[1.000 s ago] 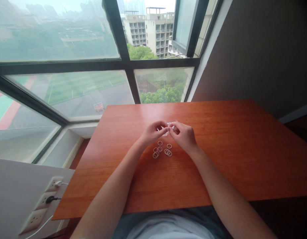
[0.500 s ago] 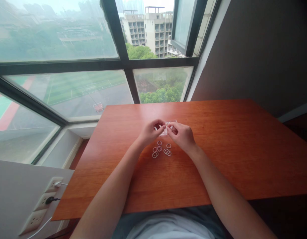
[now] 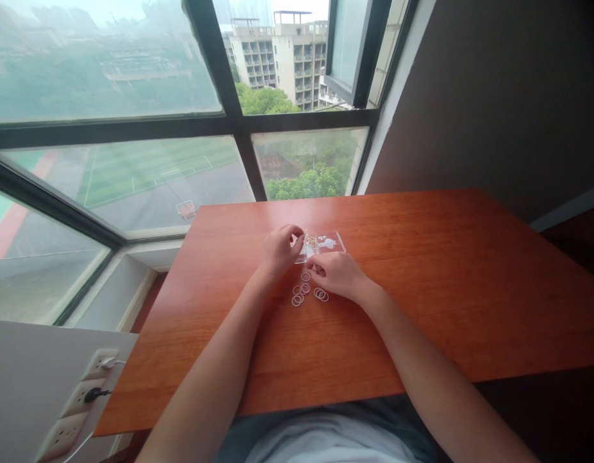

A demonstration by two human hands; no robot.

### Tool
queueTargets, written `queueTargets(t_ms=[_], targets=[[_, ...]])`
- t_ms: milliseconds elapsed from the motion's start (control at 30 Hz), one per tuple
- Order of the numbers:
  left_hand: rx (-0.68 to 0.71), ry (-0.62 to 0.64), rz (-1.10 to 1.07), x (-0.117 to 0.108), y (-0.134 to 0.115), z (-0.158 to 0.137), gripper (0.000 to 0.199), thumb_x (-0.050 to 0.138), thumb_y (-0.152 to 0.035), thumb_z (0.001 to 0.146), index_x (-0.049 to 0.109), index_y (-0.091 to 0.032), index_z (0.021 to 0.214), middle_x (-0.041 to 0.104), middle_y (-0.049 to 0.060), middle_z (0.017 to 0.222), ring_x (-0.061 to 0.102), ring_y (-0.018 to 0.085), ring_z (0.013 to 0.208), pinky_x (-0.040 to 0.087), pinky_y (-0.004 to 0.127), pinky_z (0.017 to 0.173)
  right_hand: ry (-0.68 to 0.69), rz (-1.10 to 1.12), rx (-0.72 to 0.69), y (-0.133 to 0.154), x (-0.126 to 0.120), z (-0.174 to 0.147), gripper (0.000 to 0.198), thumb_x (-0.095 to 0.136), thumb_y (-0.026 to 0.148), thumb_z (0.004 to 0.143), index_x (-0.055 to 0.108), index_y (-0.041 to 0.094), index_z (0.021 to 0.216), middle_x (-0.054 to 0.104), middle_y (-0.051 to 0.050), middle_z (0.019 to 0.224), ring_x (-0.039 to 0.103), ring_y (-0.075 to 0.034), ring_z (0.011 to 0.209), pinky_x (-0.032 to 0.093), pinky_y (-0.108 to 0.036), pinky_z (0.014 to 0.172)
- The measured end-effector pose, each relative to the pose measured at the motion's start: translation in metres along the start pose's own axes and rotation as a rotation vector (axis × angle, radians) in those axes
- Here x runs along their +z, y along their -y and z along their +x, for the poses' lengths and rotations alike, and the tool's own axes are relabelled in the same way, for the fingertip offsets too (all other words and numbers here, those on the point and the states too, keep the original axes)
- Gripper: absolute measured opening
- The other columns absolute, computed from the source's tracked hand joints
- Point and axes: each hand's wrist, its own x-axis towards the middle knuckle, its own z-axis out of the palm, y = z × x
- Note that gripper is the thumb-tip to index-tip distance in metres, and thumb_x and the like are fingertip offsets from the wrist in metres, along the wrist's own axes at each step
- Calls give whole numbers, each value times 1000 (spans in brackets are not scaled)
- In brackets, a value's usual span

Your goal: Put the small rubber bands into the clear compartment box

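Note:
Behind my hands lies a small clear plastic case (image 3: pixel 339 242), spread open, with a whitish figure on its right half. A few tan rings (image 3: pixel 311 242) show in its middle. My left hand (image 3: pixel 279 249) is at the case's left side, thumb and forefinger pinched by its edge; whatever they hold is too small to make out. In front of the case, my right hand (image 3: pixel 339 274) is low over the table with curled fingers, and their contents are hidden. Several pale rings (image 3: pixel 305 289) lie just left of its fingertips, and a few overlapping white rings (image 3: pixel 321 294) lie below it.
The reddish-brown wooden table (image 3: pixel 422 289) spreads out under my arms. Windows with dark frames (image 3: pixel 243 125) stand beyond its far edge. Wall sockets (image 3: pixel 82 397) with plugs and cords are at the lower left, beside the table.
My hands, close together over the case before, have parted. The left shifted left; the right came down nearer me, uncovering the case and covering where a single white ring lay.

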Motion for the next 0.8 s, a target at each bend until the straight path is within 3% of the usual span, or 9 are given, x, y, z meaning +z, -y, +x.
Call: queueTargets(t_ms=[800], targets=[[-53, 2, -199, -16, 15, -4, 10, 57, -23, 80, 65, -18, 82, 66, 2, 78, 54, 12, 62, 41, 24, 60, 90, -43, 23, -5, -1, -1, 12, 58, 27, 83, 69, 25, 88, 70, 0, 80, 61, -14, 73, 33, -24, 59]])
